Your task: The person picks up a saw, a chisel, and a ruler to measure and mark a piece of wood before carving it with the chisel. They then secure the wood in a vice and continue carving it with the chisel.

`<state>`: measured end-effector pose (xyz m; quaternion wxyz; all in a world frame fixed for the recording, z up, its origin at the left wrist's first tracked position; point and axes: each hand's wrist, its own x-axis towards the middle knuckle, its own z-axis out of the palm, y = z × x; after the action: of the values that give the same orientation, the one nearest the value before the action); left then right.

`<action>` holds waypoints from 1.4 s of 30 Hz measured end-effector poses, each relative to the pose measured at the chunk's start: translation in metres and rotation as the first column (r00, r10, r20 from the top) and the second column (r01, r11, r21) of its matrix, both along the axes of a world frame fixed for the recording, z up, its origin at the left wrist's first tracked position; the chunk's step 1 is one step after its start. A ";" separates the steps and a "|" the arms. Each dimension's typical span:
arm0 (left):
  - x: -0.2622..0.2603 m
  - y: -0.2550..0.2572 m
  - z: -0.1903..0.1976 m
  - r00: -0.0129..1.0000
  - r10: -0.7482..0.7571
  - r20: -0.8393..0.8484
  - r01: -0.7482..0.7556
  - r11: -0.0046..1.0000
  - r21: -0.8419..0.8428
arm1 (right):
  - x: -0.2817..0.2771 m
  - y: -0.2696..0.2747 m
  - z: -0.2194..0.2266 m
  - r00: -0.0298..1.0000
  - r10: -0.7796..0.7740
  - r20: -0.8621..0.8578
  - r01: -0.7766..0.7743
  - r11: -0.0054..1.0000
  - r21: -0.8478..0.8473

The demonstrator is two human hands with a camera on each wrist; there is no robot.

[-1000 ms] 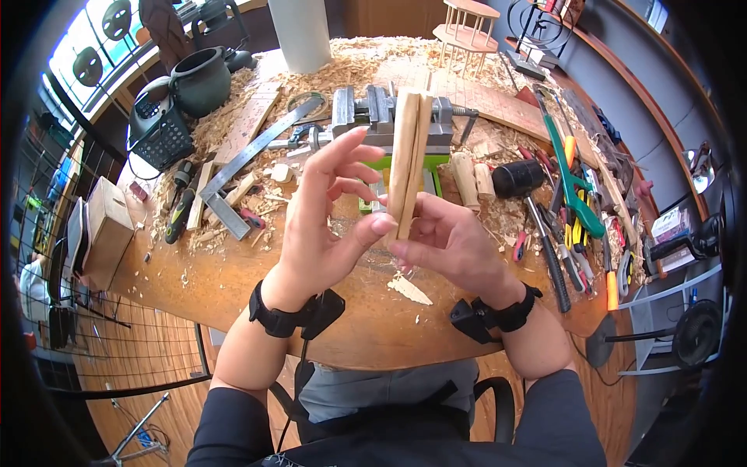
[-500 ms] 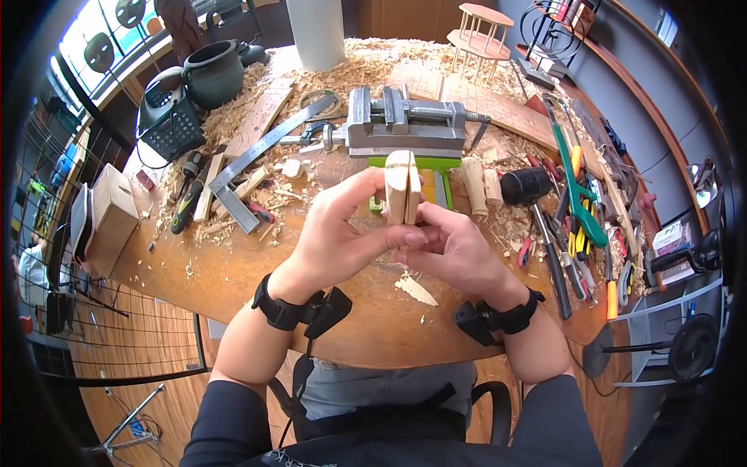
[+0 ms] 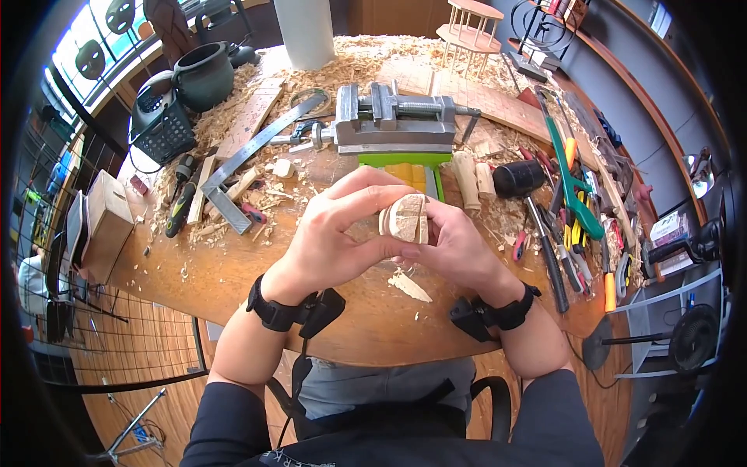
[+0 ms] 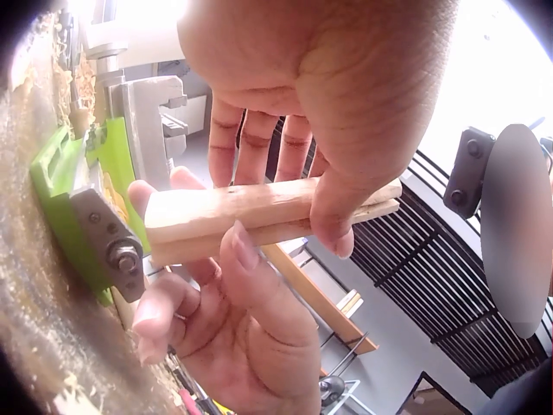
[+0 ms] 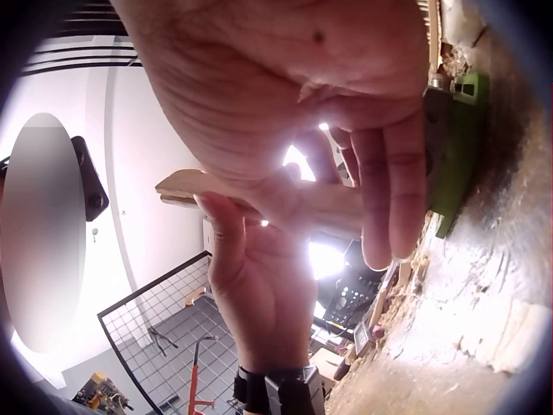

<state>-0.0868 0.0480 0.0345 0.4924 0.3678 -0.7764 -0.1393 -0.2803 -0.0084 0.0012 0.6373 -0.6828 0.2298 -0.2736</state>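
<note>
Two pale wooden pieces lie face to face as one bundle (image 3: 408, 219), its end turned up toward the head camera. The left hand (image 3: 331, 233) pinches it between thumb and fingers near that end. From the other side the right hand (image 3: 467, 247) grips it, thumb close to the left thumb. In the left wrist view the wooden pieces (image 4: 233, 210) run lengthwise between the two hands, with a narrow gap at one end. The right wrist view shows a rounded end of the wood (image 5: 186, 183) beyond the fingers.
Behind the hands a metal vise (image 3: 397, 124) stands near a green tray (image 3: 440, 183). A steel square (image 3: 226, 210) lies left. A black mallet (image 3: 517, 180), a green tool (image 3: 574, 194) and several hand tools lie right. Shavings (image 3: 358, 58) cover the table's back.
The wood has tipped from upright to end-on toward the head camera. The left hand, earlier with fingers raised off it, has closed round it. Both hands remain close together.
</note>
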 end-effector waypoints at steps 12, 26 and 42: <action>0.001 0.001 -0.003 0.944 0.062 -0.325 0.020 0.970 0.243 | -0.015 0.002 0.036 0.961 -0.131 0.245 0.159 0.982 -0.100; -0.007 0.008 0.003 0.969 -0.071 -0.237 0.199 0.794 0.574 | -0.013 0.002 0.034 0.929 -0.201 0.311 0.178 0.979 0.101; -0.007 0.011 0.009 0.970 -0.165 -0.181 0.243 0.732 0.636 | -0.020 -0.011 0.032 0.873 -0.317 0.371 0.266 0.947 0.182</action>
<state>-0.0935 0.0588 0.0435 0.3571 0.4205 -0.6854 -0.4752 -0.3001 -0.0196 0.0328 0.6635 -0.5295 0.2135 -0.4836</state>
